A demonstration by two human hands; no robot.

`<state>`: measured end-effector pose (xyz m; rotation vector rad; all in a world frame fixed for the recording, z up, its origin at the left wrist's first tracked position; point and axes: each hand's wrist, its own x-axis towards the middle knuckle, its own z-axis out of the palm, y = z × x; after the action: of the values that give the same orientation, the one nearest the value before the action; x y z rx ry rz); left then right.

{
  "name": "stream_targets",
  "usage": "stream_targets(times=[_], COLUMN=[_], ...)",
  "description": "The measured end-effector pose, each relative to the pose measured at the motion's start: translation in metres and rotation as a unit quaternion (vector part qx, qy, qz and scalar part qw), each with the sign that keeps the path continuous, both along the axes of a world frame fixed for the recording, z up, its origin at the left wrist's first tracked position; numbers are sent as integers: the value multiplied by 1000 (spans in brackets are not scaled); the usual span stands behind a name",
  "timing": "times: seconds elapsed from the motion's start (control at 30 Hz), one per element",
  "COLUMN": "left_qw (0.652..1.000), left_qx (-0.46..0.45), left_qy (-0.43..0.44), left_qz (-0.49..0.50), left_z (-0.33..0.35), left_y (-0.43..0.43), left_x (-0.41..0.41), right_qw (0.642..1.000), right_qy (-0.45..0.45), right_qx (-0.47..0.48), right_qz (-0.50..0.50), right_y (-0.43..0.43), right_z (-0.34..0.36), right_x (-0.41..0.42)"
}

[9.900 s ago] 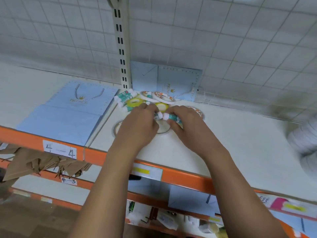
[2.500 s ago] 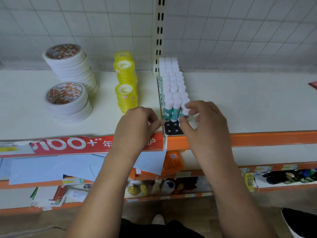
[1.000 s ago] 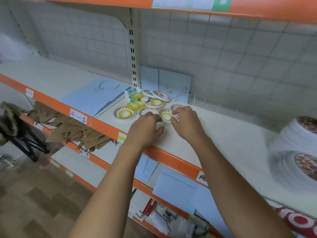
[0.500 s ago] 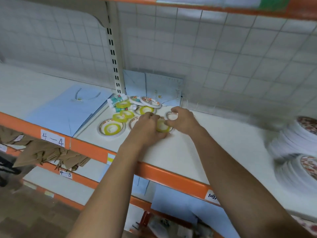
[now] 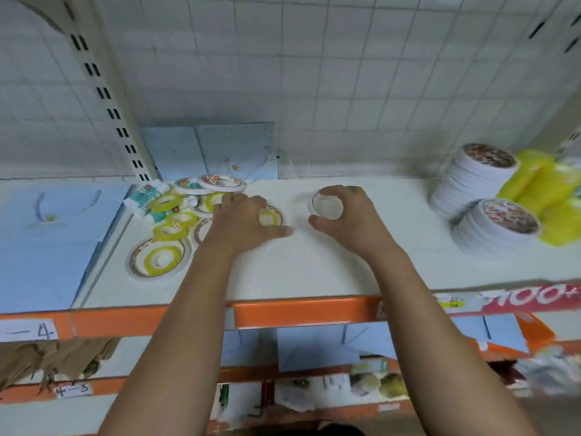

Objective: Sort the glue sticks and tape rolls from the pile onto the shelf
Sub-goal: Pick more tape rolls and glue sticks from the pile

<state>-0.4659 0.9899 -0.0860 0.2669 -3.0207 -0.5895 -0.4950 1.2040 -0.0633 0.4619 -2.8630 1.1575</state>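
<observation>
The right hand curls round a white roll just right of the pile. The left hand rests flat-fingered on the pile. Best to carry the roll level to the stacks and seat it squarely on top. Bare shelf lies between, and its orange lip is under the forearms.

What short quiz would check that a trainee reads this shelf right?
1. True or false: the right hand grips a white roll.
2. The glue sticks lie: A) at the back left of the pile; B) in a box; C) on the floor.
3. Fill in: the white stacks stand to the pile's ___.
Key: 1 true; 2 A; 3 right.
</observation>
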Motion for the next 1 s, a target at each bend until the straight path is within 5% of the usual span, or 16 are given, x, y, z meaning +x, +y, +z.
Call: stream_targets(times=[0.63,1.0], left_qw=[970,964], left_qx=[122,157], left_qy=[116,147], left_qz=[-176,-158], left_z=[42,60], left_y=[142,261], left_x=[-14,-39], right_qw=[987,983], right_qy=[91,99], right_qx=[55,75], right_qz=[-124,-134], right_y=[128,248], right_z=[35,34], right_x=[29,-15])
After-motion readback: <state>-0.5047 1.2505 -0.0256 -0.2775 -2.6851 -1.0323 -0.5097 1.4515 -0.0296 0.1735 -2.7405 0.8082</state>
